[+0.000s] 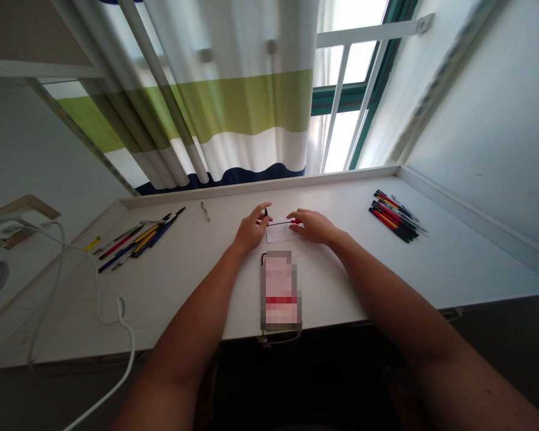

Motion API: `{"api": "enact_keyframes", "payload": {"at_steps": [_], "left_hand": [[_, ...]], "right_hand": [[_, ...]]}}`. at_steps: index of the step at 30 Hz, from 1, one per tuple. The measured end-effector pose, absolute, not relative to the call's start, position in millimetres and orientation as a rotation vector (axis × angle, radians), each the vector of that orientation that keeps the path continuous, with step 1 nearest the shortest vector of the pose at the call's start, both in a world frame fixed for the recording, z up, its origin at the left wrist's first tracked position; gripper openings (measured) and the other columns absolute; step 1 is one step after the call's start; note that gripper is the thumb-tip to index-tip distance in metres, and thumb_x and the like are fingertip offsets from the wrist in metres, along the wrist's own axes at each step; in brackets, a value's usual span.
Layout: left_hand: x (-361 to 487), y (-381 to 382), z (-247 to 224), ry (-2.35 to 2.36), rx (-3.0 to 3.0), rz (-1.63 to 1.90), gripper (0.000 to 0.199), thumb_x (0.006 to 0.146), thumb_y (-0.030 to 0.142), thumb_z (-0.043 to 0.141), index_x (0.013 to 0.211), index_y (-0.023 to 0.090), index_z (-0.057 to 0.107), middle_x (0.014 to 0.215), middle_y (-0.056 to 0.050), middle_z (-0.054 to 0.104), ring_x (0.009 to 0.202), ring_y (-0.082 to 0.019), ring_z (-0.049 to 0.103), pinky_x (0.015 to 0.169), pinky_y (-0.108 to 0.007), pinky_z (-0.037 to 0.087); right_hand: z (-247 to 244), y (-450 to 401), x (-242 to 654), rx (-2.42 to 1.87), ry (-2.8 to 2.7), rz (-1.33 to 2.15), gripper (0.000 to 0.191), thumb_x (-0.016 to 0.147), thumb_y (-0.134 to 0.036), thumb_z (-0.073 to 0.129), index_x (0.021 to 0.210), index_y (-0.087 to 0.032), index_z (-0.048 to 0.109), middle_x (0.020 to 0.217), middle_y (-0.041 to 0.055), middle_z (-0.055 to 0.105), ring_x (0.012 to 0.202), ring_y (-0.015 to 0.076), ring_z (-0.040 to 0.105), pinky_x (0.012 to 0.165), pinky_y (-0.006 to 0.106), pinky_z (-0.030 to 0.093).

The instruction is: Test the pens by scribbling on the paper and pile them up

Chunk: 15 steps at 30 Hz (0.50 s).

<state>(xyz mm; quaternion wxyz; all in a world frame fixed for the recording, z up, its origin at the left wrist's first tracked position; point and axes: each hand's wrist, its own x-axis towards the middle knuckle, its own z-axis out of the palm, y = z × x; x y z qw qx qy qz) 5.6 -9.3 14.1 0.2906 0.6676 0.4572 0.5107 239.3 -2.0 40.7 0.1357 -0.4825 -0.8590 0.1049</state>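
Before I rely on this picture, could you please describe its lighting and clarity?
In the head view, daylight washes out the white-barred window, the space below the white desk is nearly black, the walls lean as through a wide lens, coarse pixelation hides the pink rectangular item, and marks on the white paper are unreadable.

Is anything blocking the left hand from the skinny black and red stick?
No, nothing visible stands between the left hand and the thin black and red stick at the right hand. The small white paper sheet seems to lie underneath, so it isn't in the way.
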Motion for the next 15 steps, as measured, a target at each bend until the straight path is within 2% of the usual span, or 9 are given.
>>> {"api": "enact_keyframes", "payload": {"at_steps": [5,11,15], "left_hand": [[14.2,-12.9,12.9,1.211,1.792,1.318,0.050,0.076,0.022,0.079,0.125,0.031,0.071,0.079,0.001,0.074,0.073,-0.019,0.064,0.081,-0.032,0.052],[12.1,-11.7,10.7,1.260,1.729,1.249,0.028,0.077,0.020,0.080,0.104,0.026,0.074,0.079,-0.002,0.073,0.076,-0.022,0.066,0.084,-0.035,0.051],[7.2,-6.0,10.7,1.367,1.654,1.335,0.016,0.078,0.018,0.078,0.090,0.023,0.071,0.084,-0.005,0.074,0.084,-0.023,0.068,0.089,-0.038,0.049]], "right_hand": [[46.6,-2.8,239.9,-1.382,-2.643,0.063,0.027,0.099,-0.014,0.057,0.109,-0.021,0.082,0.111,0.0147,0.076,0.107,0.0322,0.064,0.097,0.047,0.042],[47.6,-4.2,241.5,-1.517,-2.509,-0.256,0.032,0.095,-0.009,0.058,0.100,-0.024,0.085,0.108,0.0168,0.073,0.116,0.0369,0.055,0.112,0.058,0.023],[43.6,-2.2,246.3,-1.547,-2.480,-0.251,0.035,0.095,-0.009,0.054,0.101,-0.023,0.085,0.110,0.0181,0.071,0.117,0.0371,0.052,0.111,0.058,0.022]]}}
